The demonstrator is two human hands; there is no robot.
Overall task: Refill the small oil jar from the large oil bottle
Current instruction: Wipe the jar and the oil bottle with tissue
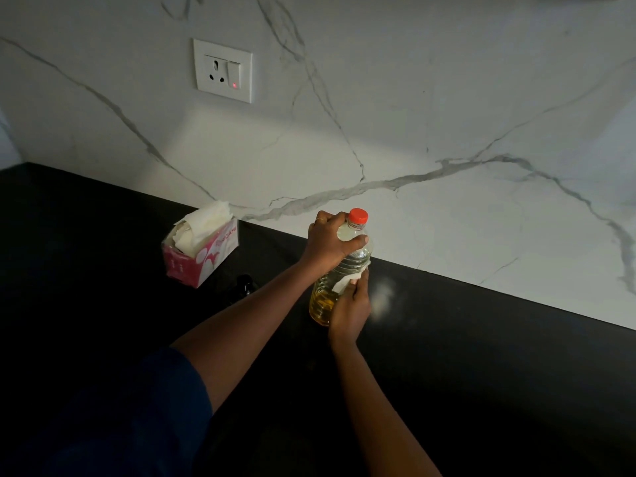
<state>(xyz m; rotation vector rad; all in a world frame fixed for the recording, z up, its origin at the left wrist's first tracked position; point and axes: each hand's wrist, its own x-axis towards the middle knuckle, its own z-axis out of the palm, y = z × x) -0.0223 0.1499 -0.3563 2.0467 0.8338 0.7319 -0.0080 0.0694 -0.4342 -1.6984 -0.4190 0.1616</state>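
head view: the large oil bottle (339, 270) stood upright on the black counter (481, 356), near the marble wall (413, 115), with its red cap (358, 216) on. yellow oil filled only its lower part. the left hand (328, 242) was wrapped around the bottle's shoulder just under the cap, fingers closed on it. the right hand (349, 309) pressed a white tissue (346, 282) against the bottle's side, lower down, fingers closed on the tissue and the bottle together.

to the left of the bottle, a small dark object (245, 284) sat on the counter beside the left forearm; it may have been the small oil jar, but it was too dark to tell, and its fill level could not be read. farther left lay a pink tissue box (201, 251) with tissue sticking out of the top. a wall socket (223, 70) showed a red light.

judging by the capped bottle and the tissue on its side, the pouring looked done and the bottle was being wiped clean. what seemed left was finishing the wipe and putting things away, though whether the jar was full and closed could not be confirmed.
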